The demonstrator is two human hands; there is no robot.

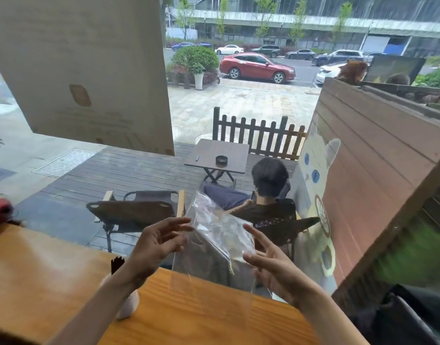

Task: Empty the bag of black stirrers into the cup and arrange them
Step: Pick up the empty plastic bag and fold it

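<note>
An empty clear plastic bag hangs crumpled in the air above the far edge of the wooden counter. My left hand touches its left edge with the fingertips, fingers spread. My right hand meets its right side, index finger at the upper corner and thumb at the lower one. A white cup stands on the counter under my left forearm, mostly hidden by it. Black stirrers stick up out of the cup just left of my left wrist.
The counter runs along a large window. Outside, a person sits in a folding chair beside an empty chair and a small table. A dark bag lies at the right, and a red item at the far left.
</note>
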